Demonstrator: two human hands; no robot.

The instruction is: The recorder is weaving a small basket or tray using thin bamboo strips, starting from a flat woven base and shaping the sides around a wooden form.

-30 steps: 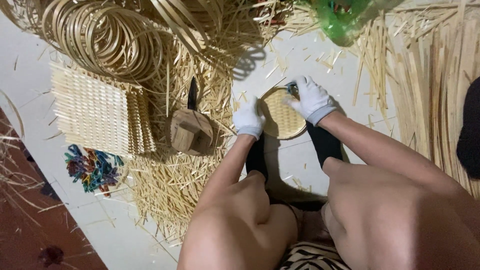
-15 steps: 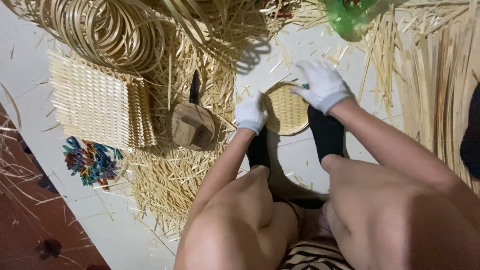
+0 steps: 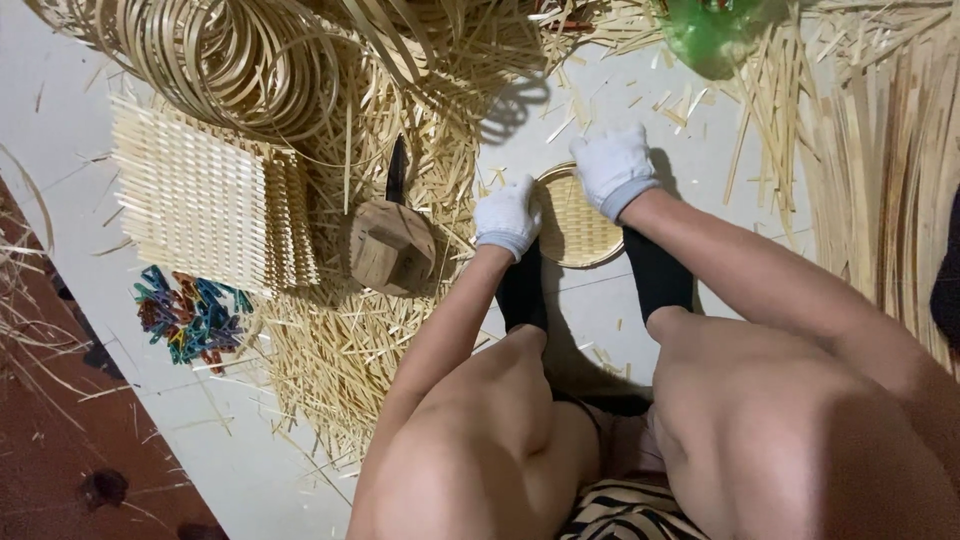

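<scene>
While both gloved hands [image 3: 560,195] apparently grip it, the woven disc [image 3: 575,225] lies flat.

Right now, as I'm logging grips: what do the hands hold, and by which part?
Both gloved hands grip the small round woven tray by its rim: left hand at the left edge, right hand at the top right.

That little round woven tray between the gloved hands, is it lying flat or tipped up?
Flat: the round woven tray shows its whole face up on the white floor, left hand and right hand on its rim.
</scene>
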